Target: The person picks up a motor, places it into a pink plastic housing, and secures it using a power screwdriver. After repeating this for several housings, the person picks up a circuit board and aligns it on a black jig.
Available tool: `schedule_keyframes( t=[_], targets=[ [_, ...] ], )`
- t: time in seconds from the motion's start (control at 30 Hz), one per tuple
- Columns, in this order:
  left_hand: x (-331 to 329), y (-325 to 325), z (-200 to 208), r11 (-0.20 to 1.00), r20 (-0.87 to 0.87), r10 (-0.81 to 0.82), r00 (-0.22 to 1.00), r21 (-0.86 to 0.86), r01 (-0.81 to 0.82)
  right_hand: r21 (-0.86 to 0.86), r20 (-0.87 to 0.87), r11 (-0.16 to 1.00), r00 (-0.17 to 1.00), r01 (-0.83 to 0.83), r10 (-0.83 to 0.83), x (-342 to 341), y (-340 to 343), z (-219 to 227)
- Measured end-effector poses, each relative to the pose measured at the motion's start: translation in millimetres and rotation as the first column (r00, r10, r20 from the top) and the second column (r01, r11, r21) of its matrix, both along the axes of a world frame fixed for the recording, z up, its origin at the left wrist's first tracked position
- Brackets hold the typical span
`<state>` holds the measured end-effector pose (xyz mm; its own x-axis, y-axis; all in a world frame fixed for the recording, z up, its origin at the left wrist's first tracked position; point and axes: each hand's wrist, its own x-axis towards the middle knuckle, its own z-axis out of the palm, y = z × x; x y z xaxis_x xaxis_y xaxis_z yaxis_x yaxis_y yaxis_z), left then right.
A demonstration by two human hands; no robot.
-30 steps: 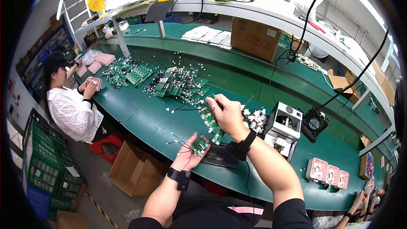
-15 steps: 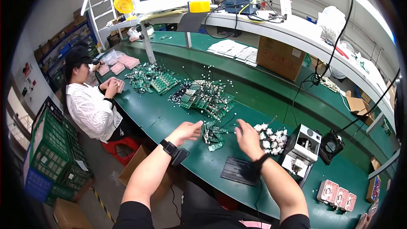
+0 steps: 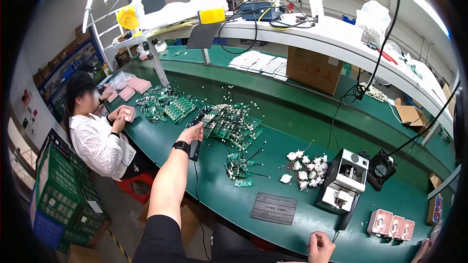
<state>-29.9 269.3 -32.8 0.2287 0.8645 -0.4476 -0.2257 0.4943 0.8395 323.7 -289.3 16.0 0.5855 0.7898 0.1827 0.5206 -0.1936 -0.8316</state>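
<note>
My left hand [image 3: 194, 131] reaches to the left edge of a pile of green circuit boards [image 3: 226, 122] with dark wires and small white tips. Its fingers stretch forward, partly hidden, and I see nothing held in them. Nearer to me lies a smaller group of wired circuit boards [image 3: 238, 165], with one board [image 3: 244, 183] at its front. My right hand [image 3: 320, 247] is low by the table's front edge, fingers curled. Whatever is inside them, if anything, is hidden. A thin dark tip shows beside it, below the white and black machine [image 3: 345, 180].
White round parts with wires [image 3: 307, 171] lie left of the machine. A black ribbed pad [image 3: 274, 208] is in front. Pink open cases [image 3: 381, 222] stand at right. More boards [image 3: 168, 104] lie far left, where a co-worker [image 3: 97, 126] holds a pink case [image 3: 127, 113].
My left hand has moved forward and left to the large pile. My right hand has pulled back from the small boards to the front edge, and its fingers have curled. The view has shifted slightly.
</note>
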Motion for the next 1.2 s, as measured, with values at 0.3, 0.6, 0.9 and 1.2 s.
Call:
schedule_keyframes(
  t=[0.3, 0.6, 0.9, 1.2],
  targets=[
    [35, -31, 57, 0.898, 0.303, 0.231, 0.925, 0.299, -0.322, -0.008, 0.015, 0.975, 0.974, -0.224, 0.224, -19, -19, 12],
    [70, -171, 106, 0.718, 0.443, 0.111, 0.890, 0.583, -0.380, 0.097, 0.163, 0.979, 0.973, -0.181, 0.163, 7, -24, 20],
    [148, -420, 12, 0.839, 0.108, -0.480, 0.870, 0.345, 0.420, 0.305, -0.273, 0.914, 0.894, -0.270, 0.355, 16, 46, 63],
    [131, -379, -1, 0.480, -0.620, 0.169, 0.766, 0.730, 0.486, -0.102, 0.344, 0.881, 0.814, -0.462, 0.467, 29, 124, 95]
  ],
)
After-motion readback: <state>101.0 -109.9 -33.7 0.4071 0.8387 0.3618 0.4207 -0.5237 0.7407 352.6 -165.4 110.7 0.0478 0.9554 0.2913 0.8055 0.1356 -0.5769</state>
